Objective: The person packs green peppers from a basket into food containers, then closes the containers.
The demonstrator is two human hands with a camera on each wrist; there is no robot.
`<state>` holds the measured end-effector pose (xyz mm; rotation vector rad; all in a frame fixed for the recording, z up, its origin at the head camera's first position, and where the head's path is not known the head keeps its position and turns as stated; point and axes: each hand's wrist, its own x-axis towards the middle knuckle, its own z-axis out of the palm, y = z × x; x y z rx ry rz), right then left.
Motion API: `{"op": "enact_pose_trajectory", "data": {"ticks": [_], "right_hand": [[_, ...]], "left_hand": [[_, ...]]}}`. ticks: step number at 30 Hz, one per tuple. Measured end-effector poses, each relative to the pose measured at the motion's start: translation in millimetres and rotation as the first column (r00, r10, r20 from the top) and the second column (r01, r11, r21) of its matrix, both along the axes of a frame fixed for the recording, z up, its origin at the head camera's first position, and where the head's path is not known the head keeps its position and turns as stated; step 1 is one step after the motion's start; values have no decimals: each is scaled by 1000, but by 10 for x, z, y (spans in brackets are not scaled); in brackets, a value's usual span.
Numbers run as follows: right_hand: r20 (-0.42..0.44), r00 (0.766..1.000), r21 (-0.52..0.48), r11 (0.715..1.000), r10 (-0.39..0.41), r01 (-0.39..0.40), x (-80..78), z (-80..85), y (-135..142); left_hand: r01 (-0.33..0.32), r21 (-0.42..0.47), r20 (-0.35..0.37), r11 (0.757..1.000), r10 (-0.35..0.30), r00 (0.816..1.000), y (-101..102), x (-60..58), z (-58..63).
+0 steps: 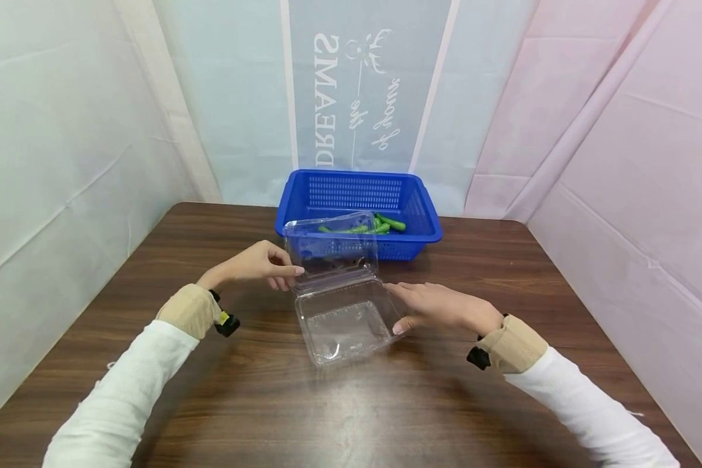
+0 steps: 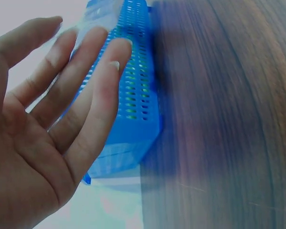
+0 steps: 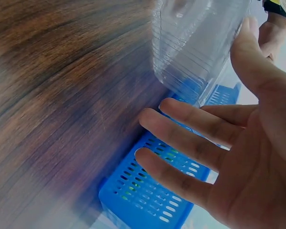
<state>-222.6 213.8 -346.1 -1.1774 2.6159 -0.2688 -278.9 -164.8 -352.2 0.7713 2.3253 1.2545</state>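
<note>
A clear plastic clamshell container (image 1: 345, 325) stands unfolded on the table, its lid (image 1: 330, 260) raised at the back. My left hand (image 1: 262, 264) is at the lid's left edge, the thumb over that edge. The left wrist view shows this hand (image 2: 71, 109) with its fingers spread and only slightly bent. On the other side, my right hand (image 1: 441, 307) touches the container's right rim with the thumb; its fingers reach forward along the side. In the right wrist view the hand (image 3: 229, 143) has extended fingers beside the container (image 3: 195, 47).
Behind the container, a blue perforated basket (image 1: 409, 247) holds several green peppers (image 1: 390, 223), partly seen through the lid. The dark wooden table (image 1: 240, 403) meets white cloth walls (image 1: 637, 162) at both sides and a printed curtain (image 1: 357, 84) at the back.
</note>
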Motion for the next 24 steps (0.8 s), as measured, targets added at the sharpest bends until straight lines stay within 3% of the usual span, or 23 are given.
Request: {"op": "enact_pose_trajectory", "data": {"ticks": [7, 14, 20, 24], "right_hand": [[-44, 998, -61, 997, 46, -49, -88, -31, -73], [-47, 998, -42, 998, 36, -38, -174, -28, -140], [-30, 999, -34, 999, 21, -22, -244, -37, -188], [-18, 1000, -37, 999, 20, -20, -269, -32, -213]], "left_hand": [[-76, 10, 2, 997, 76, 997, -10, 8, -71], [-131, 37, 14, 991, 130, 991, -17, 9, -127], [-95, -22, -22, 995, 94, 995, -4, -5, -171], [-119, 15, 23, 993, 119, 993, 36, 8, -178]]}}
